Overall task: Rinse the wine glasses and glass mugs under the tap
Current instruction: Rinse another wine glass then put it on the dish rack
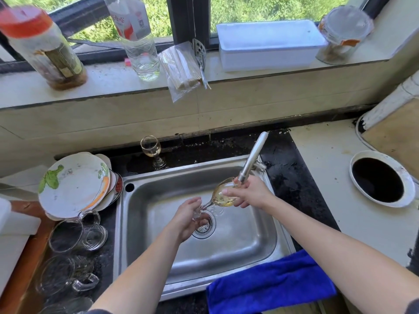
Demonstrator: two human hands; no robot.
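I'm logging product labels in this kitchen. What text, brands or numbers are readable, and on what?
Nothing reads clearly.
Clear bottle on the sill: red and white label with print, too blurred to quote.
Red-lidded jar: label illegible.
Jar at right: orange label, unreadable.

glass mugs [65, 307] cropped below; red-capped jar [34, 37] blurred

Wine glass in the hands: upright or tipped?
Tipped. The wine glass lies nearly sideways over the sink: right hand cups its bowl at the tap, left hand holds its base lower down.
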